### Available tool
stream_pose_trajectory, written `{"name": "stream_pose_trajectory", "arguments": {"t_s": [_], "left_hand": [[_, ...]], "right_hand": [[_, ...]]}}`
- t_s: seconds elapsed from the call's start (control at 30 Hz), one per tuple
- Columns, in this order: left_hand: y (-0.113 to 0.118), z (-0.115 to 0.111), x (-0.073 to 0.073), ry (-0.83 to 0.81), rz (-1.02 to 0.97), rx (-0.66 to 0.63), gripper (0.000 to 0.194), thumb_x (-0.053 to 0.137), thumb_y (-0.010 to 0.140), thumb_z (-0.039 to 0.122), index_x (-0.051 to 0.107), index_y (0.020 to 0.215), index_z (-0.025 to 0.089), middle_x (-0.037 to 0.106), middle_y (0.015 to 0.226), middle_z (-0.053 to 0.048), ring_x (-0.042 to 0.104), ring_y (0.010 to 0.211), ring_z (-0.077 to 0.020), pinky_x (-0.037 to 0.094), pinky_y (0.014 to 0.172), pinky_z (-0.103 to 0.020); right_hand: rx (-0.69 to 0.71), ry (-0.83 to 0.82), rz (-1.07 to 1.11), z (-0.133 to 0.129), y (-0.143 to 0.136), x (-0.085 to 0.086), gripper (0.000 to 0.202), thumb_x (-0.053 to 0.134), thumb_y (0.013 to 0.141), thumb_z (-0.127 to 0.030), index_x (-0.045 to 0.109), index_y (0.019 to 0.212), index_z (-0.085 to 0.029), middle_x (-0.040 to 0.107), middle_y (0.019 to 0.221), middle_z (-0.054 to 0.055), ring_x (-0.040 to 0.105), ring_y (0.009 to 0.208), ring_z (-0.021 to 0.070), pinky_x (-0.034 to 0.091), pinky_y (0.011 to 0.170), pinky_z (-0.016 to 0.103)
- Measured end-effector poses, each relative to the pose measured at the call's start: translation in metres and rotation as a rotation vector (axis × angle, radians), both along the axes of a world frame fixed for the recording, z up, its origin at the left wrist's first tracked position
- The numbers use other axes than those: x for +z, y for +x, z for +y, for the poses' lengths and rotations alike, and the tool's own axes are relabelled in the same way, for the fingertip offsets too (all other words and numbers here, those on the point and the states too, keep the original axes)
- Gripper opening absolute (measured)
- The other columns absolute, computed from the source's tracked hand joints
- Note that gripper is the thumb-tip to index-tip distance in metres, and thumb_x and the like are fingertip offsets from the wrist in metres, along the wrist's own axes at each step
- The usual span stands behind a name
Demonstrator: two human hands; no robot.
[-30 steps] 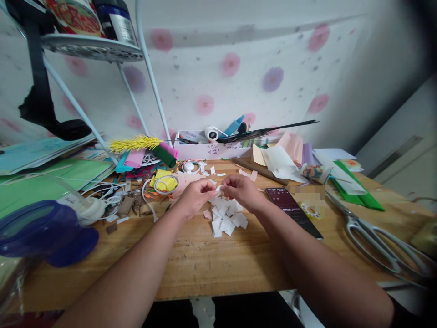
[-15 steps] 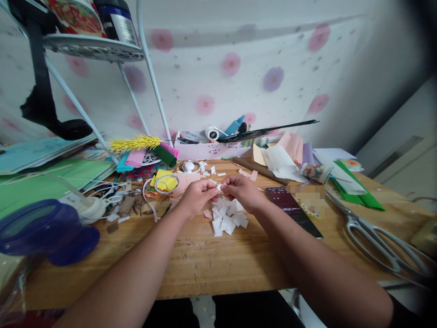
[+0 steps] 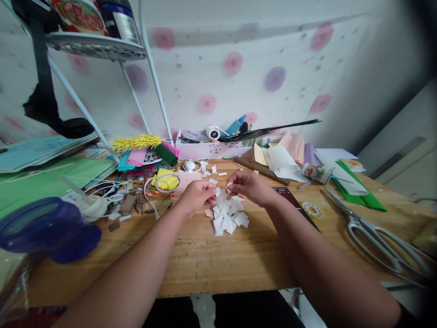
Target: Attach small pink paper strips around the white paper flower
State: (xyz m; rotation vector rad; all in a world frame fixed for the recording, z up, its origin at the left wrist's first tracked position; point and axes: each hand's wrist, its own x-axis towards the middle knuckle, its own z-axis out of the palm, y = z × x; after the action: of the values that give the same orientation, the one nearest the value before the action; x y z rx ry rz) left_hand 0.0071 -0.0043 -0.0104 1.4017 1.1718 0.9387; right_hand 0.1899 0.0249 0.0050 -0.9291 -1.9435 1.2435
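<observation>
Above a heap of small cut white paper pieces (image 3: 227, 217), my two hands are held a little apart. My left hand (image 3: 199, 197) is closed in a pinch, with a small white paper piece (image 3: 218, 192) at its fingertips. My right hand (image 3: 251, 187) has thumb and fingers pinched together on a tiny pale scrap (image 3: 229, 184), probably paper. A small pink paper scrap (image 3: 209, 213) lies left of the heap. Several more white bits (image 3: 214, 169) are scattered beyond the hands.
Large scissors (image 3: 367, 237) and a dark phone (image 3: 288, 196), partly behind my right forearm, are on the right. Tape rings (image 3: 167, 183), wire and scraps crowd the left, near a blue plastic container (image 3: 51, 230). A white box (image 3: 205, 150) of tools stands at the back.
My hands were together at one small white piece; now they are apart. The right hand has moved slightly right and up, uncovering more of the paper heap.
</observation>
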Motion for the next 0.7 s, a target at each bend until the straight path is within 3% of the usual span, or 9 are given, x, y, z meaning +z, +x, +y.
{"name": "stream_pose_trajectory", "arguments": {"t_s": [0.17,0.37,0.7], "left_hand": [[0.001,0.0,-0.003,0.009,-0.104,-0.04,0.015,0.055,0.069,0.026,0.057,0.075,0.012,0.061,0.066,-0.003,0.056,0.056,-0.0102,0.046,0.06,-0.028],[-0.002,0.0,-0.002,-0.018,-0.308,-0.135,0.014,0.055,0.067,0.019,0.059,0.077,0.01,0.062,0.07,-0.005,0.058,0.061,-0.0125,0.046,0.065,-0.031],[0.0,-0.002,-0.002,0.015,-0.269,-0.1,0.023,0.06,0.066,0.031,0.055,0.077,0.011,0.056,0.067,-0.002,0.053,0.057,-0.0087,0.043,0.059,-0.025]], "right_hand": [[-0.108,0.145,0.03,-0.007,-0.017,-0.007,0.013,0.058,0.066,-0.028,0.056,0.068,-0.016,0.055,0.067,0.001,0.048,0.059,0.0082,0.039,0.056,0.023],[-0.044,-0.003,0.202,-0.007,-0.024,-0.014,0.017,0.058,0.066,-0.029,0.054,0.076,-0.015,0.053,0.066,-0.001,0.047,0.058,0.0078,0.039,0.055,0.023],[-0.166,0.04,0.206,-0.01,-0.028,-0.019,0.011,0.057,0.065,-0.026,0.053,0.069,-0.016,0.052,0.06,-0.003,0.048,0.056,0.0081,0.039,0.054,0.022]]}}
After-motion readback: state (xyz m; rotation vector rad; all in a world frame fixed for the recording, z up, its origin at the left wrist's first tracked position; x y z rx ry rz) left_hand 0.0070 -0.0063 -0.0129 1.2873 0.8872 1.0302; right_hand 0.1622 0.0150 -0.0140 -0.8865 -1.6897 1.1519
